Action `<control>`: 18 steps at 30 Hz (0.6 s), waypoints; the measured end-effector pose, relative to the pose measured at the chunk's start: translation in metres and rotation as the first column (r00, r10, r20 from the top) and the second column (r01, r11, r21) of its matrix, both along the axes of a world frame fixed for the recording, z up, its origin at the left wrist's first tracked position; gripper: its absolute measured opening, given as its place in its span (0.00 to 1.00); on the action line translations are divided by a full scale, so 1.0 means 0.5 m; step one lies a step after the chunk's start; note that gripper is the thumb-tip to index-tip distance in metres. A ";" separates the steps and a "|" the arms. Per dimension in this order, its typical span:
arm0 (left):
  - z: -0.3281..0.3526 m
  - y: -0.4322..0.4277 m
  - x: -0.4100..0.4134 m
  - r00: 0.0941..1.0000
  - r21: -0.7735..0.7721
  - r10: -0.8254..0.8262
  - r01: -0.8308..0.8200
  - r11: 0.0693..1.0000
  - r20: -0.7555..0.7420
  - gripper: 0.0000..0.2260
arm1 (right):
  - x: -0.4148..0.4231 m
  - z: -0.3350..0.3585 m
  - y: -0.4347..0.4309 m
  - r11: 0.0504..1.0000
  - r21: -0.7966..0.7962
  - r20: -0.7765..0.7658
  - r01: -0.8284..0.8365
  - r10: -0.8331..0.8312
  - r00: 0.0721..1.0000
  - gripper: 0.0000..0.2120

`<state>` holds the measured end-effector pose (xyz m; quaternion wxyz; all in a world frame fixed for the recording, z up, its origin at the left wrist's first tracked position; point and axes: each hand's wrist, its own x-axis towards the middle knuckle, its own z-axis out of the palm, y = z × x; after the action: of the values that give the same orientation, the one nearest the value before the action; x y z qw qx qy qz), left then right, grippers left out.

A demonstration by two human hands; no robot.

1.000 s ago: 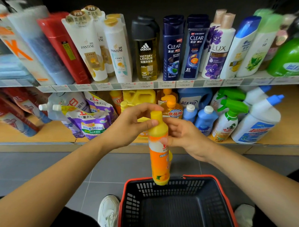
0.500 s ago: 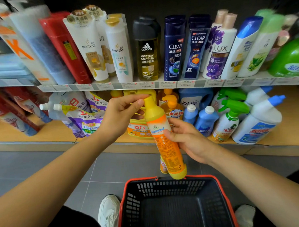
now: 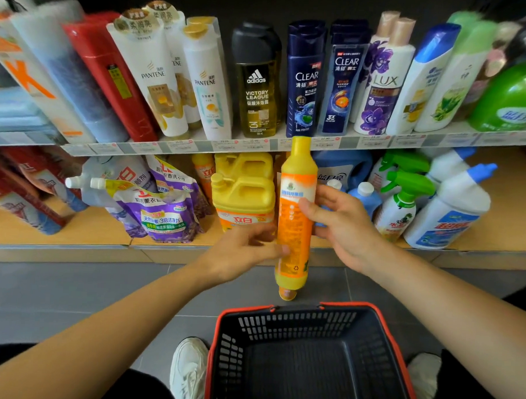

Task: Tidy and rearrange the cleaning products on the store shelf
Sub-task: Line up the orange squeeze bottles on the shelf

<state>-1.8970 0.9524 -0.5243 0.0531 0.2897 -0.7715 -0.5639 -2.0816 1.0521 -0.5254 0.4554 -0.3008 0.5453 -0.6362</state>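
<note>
My right grip wraps the orange bottle, upright before the shelf; left grip blurred, fingertips at its lower half, hold unclear.

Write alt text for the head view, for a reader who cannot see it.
The right hand grips an upright orange-and-yellow bottle while the left hand touches its lower part, in front of a lower shelf of cleaning products. A black basket with a red rim sits below.
</note>
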 end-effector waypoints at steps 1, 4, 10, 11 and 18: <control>-0.008 0.009 -0.003 0.999 0.009 -0.023 0.022 1.000 0.023 0.13 | -0.002 0.004 0.001 1.000 -0.009 0.041 0.029 -0.028 0.999 0.23; -0.016 0.022 -0.011 0.999 0.035 -0.010 0.009 0.999 0.032 0.17 | -0.006 0.013 0.004 0.995 -0.026 0.161 0.098 -0.093 0.983 0.23; -0.008 0.020 -0.017 0.987 0.288 0.156 -0.139 0.947 -0.035 0.20 | -0.021 0.017 0.019 0.991 -0.048 0.222 0.123 -0.110 0.969 0.21; -0.007 0.022 -0.018 0.982 0.339 0.183 -0.157 0.928 -0.046 0.23 | -0.023 0.018 0.023 0.990 -0.039 0.205 0.133 -0.123 0.971 0.21; 0.035 -0.006 -0.016 0.891 0.323 0.375 -0.287 0.902 -0.256 0.22 | -0.036 -0.010 0.061 0.926 0.230 -0.139 0.299 -0.273 0.952 0.12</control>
<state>-1.9049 0.9493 -0.5065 0.2296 0.3298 -0.6054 -0.6870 -2.0998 1.0825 -0.5302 0.3626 -0.1913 0.6818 -0.6059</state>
